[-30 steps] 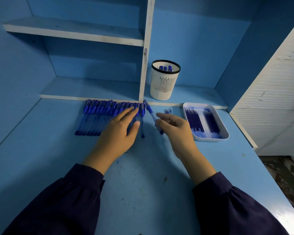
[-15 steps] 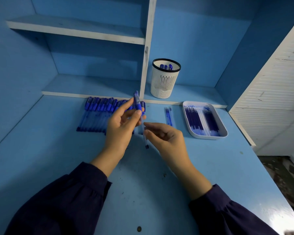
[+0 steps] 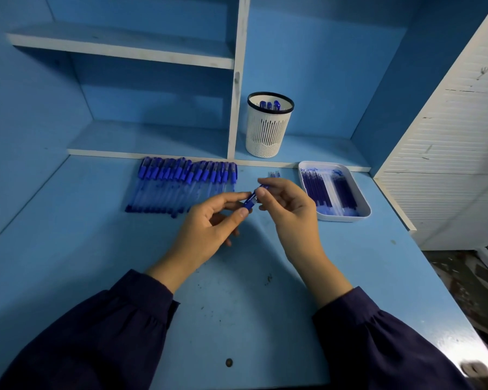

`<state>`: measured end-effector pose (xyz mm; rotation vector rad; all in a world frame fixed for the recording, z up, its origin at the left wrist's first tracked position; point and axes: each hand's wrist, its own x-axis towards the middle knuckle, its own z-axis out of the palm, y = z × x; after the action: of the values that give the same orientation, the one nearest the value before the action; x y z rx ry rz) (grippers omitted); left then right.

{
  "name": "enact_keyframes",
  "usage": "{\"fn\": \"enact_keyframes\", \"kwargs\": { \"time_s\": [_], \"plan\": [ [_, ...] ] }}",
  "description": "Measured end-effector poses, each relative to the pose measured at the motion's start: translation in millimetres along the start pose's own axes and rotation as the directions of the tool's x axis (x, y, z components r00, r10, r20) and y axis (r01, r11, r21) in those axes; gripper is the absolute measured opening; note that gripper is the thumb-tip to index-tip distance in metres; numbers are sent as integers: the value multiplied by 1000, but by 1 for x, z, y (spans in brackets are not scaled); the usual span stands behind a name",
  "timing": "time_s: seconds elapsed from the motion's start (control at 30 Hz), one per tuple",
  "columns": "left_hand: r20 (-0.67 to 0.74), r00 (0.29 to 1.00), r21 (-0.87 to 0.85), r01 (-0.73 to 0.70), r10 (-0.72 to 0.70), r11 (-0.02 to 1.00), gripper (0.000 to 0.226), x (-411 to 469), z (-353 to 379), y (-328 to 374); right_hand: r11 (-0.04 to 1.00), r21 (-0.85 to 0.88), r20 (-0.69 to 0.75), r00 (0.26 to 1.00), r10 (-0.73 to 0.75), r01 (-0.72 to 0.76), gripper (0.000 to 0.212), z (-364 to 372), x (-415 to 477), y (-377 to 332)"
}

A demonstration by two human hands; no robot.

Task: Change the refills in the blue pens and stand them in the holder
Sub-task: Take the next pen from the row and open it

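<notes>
A blue pen (image 3: pixel 251 199) is held over the middle of the blue desk between both hands. My left hand (image 3: pixel 209 223) pinches its capped lower part with thumb and forefinger. My right hand (image 3: pixel 288 204) pinches its other end. A row of several blue capped pens (image 3: pixel 181 184) lies at the back left of the desk. The white slotted holder (image 3: pixel 268 130) stands on the low shelf behind, with three blue pens in it. A white tray (image 3: pixel 347 216) with refills sits at the right. Two loose refills (image 3: pixel 273 174) lie behind my right hand.
An upright white shelf divider (image 3: pixel 237 80) rises just left of the holder. A white slatted panel (image 3: pixel 451 142) closes off the right side. The desk's right edge (image 3: pixel 445 291) drops off to a dirty floor.
The pen has come off the row into both hands, lifted and brought toward me to the desk's middle. My left hand left the row and now pinches the pen.
</notes>
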<state>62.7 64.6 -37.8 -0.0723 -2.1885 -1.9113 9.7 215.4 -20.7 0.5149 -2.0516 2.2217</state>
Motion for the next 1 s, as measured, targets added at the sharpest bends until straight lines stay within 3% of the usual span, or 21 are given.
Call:
{"fn": "enact_keyframes", "kwargs": {
  "time_s": [0.43, 1.0],
  "plan": [
    [-23, 998, 24, -59, 59, 998, 31, -4, 3, -2, 994, 112, 1, 1000, 2, -2, 17, 4, -6, 5],
    [13, 992, 128, -123, 122, 984, 30, -5, 1, -3, 992, 129, -13, 1000, -2, 4, 16, 6, -8, 6]
  ]
}}
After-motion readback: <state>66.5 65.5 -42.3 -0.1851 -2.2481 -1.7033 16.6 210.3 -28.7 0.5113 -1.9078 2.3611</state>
